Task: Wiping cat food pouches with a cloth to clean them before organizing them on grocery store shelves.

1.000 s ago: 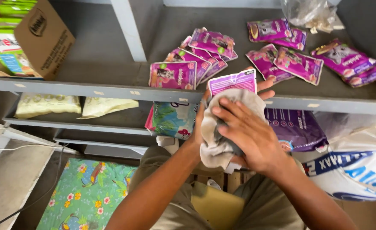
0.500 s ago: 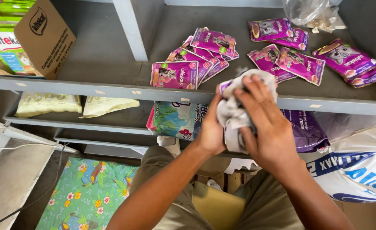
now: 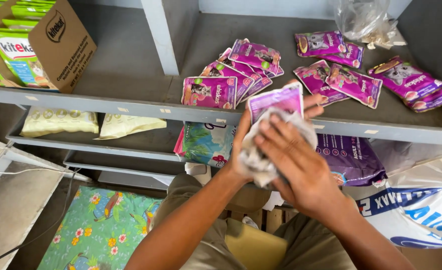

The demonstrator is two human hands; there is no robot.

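Hands meet just in front of a grey shelf (image 3: 131,107), seen from the head camera looking down. The left hand (image 3: 243,150) wraps closed around a purple pouch (image 3: 276,100), holding it upright from behind and below. The right hand (image 3: 296,170) presses a crumpled pale cloth (image 3: 261,160) flat against the pouch's front, fingers (image 3: 276,140) spread over it; this grip is closed on the cloth. Only the pouch's top edge shows, glossy purple with a lighter band; the rest is hidden under cloth and hand. Wiping looks under way rather than finished, as far as one can judge. On the shelf behind, many similar purple pouches (image 3: 208,92) lie in loose overlapping groups. A cardboard box (image 3: 56,45) of green packets stands at the far left.
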